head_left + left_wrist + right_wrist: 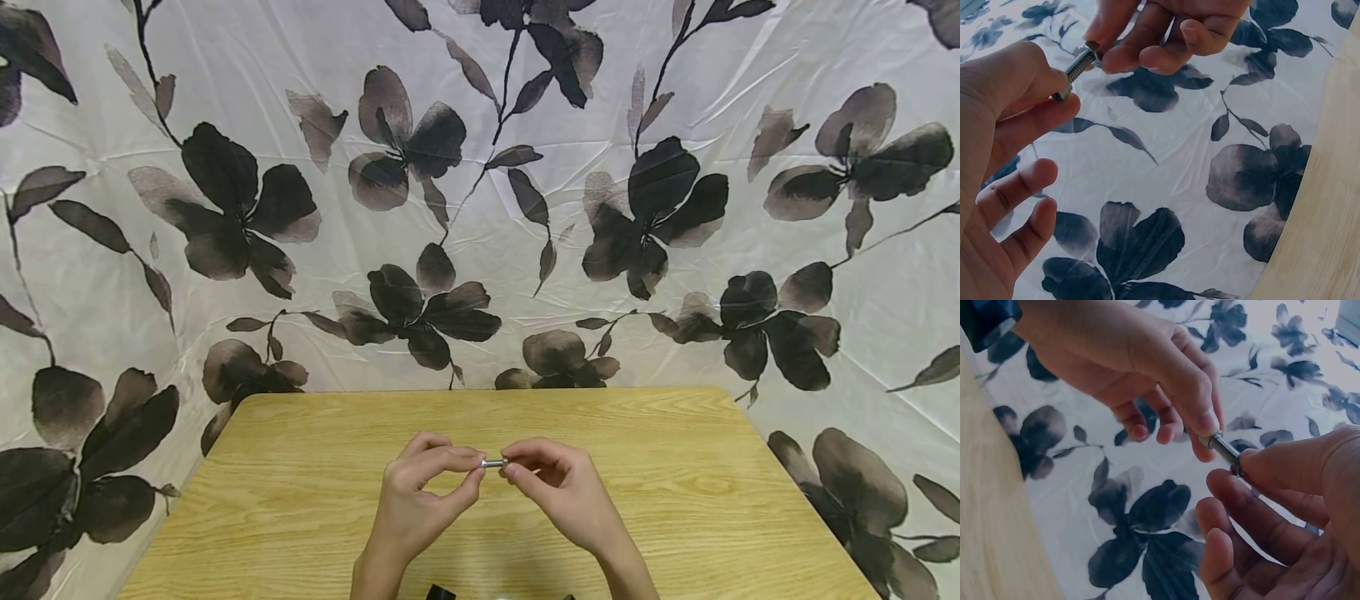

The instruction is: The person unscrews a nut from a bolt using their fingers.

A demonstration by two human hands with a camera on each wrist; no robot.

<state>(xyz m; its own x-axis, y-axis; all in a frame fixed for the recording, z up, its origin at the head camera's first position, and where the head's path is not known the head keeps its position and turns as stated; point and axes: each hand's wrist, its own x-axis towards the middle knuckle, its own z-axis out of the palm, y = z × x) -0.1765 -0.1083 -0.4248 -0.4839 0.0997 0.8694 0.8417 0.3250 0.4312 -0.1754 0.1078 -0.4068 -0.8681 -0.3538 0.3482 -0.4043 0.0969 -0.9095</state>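
Above the table, a small silver threaded bolt (492,463) spans the gap between both hands. My left hand (422,496) pinches one end, which looks like the bolt's head (1062,95), between thumb and index finger. At the other end, the thumb and index finger of my right hand (564,493) pinch what appears to be a nut (1237,469), partly covered by the fingertips. Bare thread (1225,450) shows between the two grips. In the left wrist view, the left hand's other fingers are spread loosely away from the bolt.
A light wood-grain table (300,467) lies under the hands. Behind it and at its sides hangs a white cloth (540,275) with dark flowers. A small black object (440,592) shows at the bottom edge, and a dark wrist device (988,322) sits on the left wrist.
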